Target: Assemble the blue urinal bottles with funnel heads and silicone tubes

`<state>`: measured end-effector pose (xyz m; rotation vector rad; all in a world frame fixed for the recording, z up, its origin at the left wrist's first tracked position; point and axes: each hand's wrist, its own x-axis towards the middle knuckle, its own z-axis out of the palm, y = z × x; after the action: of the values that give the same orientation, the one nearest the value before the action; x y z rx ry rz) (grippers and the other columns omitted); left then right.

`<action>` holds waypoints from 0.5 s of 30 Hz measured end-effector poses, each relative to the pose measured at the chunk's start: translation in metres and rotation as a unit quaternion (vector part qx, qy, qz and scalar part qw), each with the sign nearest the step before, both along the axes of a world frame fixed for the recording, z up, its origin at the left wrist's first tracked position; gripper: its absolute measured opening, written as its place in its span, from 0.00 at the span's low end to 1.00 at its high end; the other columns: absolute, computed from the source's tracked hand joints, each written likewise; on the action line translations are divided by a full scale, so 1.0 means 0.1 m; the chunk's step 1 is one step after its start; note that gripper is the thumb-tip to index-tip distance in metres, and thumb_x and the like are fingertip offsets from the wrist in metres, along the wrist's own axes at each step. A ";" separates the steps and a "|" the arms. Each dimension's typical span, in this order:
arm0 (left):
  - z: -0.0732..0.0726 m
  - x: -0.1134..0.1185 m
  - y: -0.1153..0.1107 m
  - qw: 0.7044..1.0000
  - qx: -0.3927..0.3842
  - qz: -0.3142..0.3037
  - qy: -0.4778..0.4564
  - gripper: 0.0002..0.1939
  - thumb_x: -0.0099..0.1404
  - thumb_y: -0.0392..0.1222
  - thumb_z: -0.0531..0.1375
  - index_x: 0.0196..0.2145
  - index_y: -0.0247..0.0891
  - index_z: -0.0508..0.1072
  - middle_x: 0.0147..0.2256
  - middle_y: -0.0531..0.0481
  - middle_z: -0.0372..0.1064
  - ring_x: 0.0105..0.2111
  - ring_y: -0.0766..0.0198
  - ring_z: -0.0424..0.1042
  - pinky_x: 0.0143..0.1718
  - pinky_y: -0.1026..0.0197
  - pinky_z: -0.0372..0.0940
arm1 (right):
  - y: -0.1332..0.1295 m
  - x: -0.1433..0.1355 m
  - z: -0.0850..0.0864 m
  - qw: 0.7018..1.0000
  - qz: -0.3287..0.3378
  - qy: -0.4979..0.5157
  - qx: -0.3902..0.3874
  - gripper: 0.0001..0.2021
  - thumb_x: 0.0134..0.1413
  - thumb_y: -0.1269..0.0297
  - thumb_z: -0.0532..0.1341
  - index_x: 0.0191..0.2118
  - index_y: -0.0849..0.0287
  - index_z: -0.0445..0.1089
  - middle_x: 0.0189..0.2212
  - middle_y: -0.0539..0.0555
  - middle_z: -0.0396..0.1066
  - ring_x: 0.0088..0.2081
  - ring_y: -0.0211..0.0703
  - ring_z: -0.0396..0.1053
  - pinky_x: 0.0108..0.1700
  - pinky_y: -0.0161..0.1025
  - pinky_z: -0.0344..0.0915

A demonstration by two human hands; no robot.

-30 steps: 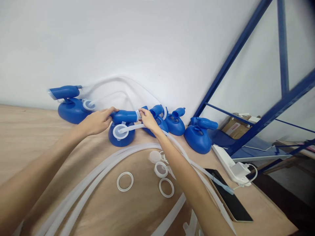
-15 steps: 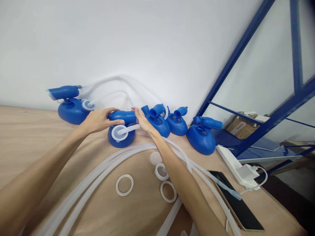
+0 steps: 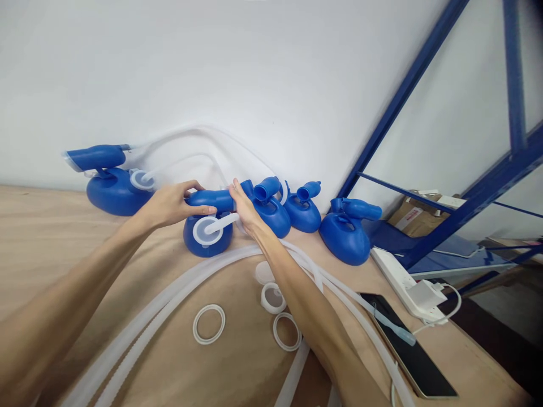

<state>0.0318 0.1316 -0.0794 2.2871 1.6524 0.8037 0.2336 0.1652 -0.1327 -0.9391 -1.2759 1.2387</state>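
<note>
Blue plastic forms the spout tube point(image 3: 214, 199) held level between two hands above its bottle point(image 3: 207, 249), near the tabletop's point(image 3: 237, 367) back edge. The left hand point(image 3: 169, 206) pinches the tube's left end, thumb below and fingers over the top; the right hand point(image 3: 246, 212) lies flat against the other end, fingers close together, hiding what is fitted there. That bottle already carries a white cap point(image 3: 195, 232) with a hose point(image 3: 227, 220). The leftmost bottle point(image 3: 116, 195) looks furthest along, with a capped hose and a clear end piece point(image 3: 73, 162). Three bottles on the right, point(image 3: 278, 220) point(image 3: 307, 217) point(image 3: 345, 243) show no capped hose. Loose rings point(image 3: 195, 327) and lids point(image 3: 265, 273) lie toward the front edge.
</note>
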 end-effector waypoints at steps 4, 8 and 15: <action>0.14 0.08 0.00 0.996 -0.079 -0.003 0.035 0.44 0.43 0.79 0.65 0.49 0.45 0.74 0.27 0.49 0.76 0.29 0.47 0.78 0.33 0.54 0.68 | -0.03 0.08 0.06 0.999 0.041 -0.012 -0.011 0.28 0.68 0.48 0.59 0.70 0.46 0.64 0.62 0.52 0.72 0.61 0.49 0.72 0.63 0.50 0.72; 0.24 0.15 -0.02 0.989 -0.141 -0.002 0.037 0.49 0.43 0.76 0.68 0.55 0.44 0.74 0.23 0.50 0.75 0.24 0.48 0.77 0.27 0.54 0.69 | -0.02 0.20 0.09 0.996 0.086 -0.025 -0.017 0.25 0.61 0.50 0.66 0.61 0.50 0.72 0.50 0.53 0.76 0.48 0.47 0.76 0.47 0.42 0.77; 0.23 0.11 -0.02 0.990 -0.133 -0.037 0.043 0.48 0.43 0.76 0.67 0.55 0.43 0.80 0.44 0.41 0.83 0.40 0.42 0.81 0.39 0.52 0.75 | -0.02 0.26 0.12 0.995 0.084 -0.044 -0.006 0.29 0.56 0.36 0.68 0.48 0.58 0.77 0.40 0.53 0.76 0.38 0.43 0.73 0.43 0.39 0.72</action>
<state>0.0432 0.1295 -0.0561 2.2075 1.5909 0.4436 0.2595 0.1632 -0.1203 -0.9177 -1.4426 1.3474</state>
